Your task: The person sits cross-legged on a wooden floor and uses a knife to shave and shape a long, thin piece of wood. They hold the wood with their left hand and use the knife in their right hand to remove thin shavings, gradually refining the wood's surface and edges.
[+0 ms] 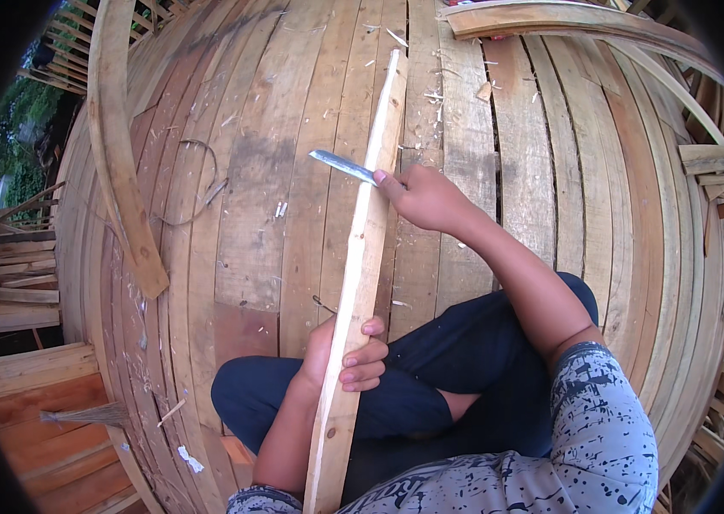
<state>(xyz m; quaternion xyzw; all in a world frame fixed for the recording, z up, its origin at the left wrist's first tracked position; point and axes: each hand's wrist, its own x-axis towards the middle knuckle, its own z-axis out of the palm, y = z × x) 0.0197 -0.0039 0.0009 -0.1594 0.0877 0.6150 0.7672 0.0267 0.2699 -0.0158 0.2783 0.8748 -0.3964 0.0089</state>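
A long wooden strip [364,248] runs from my lap away across the plank floor, tapering toward its far end. Along its left edge shows a pale, freshly cut face. My left hand [349,353] is wrapped round the strip near my body, fingers on its right side. My right hand [422,197] is closed round a knife, whose handle is hidden in the fist. The knife's blade [341,164] lies across the strip and sticks out to the left, resting against the cut edge.
Wood shavings [281,208] lie scattered on the plank floor [251,231]. A long curved board [118,154] lies at the left, and more boards [568,21] at the far right. A thin loop of cord [208,171] is left of the strip. My crossed legs [456,351] are close by.
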